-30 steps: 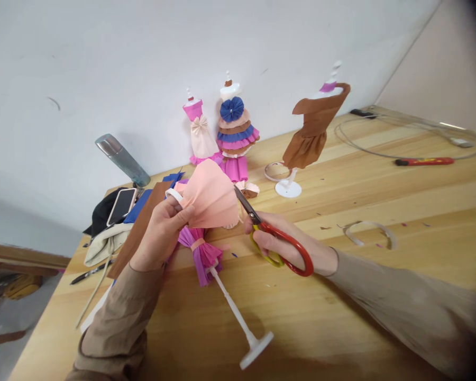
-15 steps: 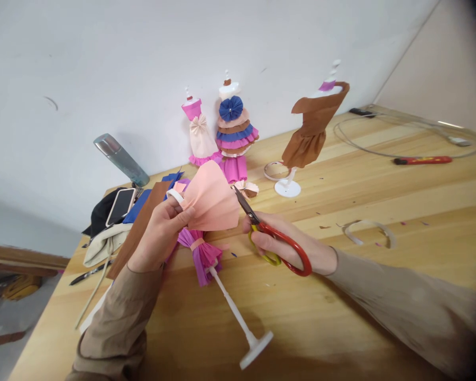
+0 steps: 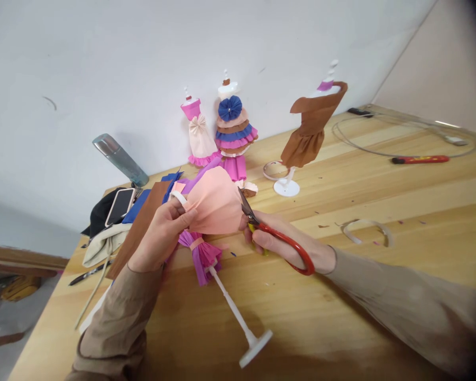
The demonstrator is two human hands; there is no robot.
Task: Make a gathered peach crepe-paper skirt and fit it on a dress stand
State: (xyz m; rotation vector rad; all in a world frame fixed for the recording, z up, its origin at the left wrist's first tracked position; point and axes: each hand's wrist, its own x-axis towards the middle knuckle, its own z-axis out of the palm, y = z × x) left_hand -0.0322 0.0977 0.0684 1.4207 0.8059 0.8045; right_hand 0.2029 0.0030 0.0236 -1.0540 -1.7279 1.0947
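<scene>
My left hand [image 3: 164, 227] pinches the gathered end of a peach crepe-paper piece [image 3: 214, 203], which fans out to the right. A roll of white tape [image 3: 177, 198] shows at its fingers. My right hand [image 3: 267, 235] is closed round the red and yellow handles of a pair of scissors [image 3: 280, 238]. The dark blades lie at the right edge of the peach paper; whether they are cutting through it I cannot tell. Below the paper, a small dress stand [image 3: 232, 309] with pink and purple pleated paper [image 3: 202, 256] lies on its side, its white base toward me.
Several dressed mini mannequins [image 3: 232, 127] stand at the back, one in brown paper [image 3: 307, 127]. A spray bottle [image 3: 121, 159], a phone [image 3: 121, 206], brown paper strips [image 3: 143, 227] and a pen [image 3: 89, 273] lie left. On the right are a red cutter [image 3: 420, 159], a cable and a tape ring [image 3: 367, 233].
The scissors have moved slightly up against the paper's right edge, and their yellow handle is now mostly hidden. The peach paper has dipped a little lower.
</scene>
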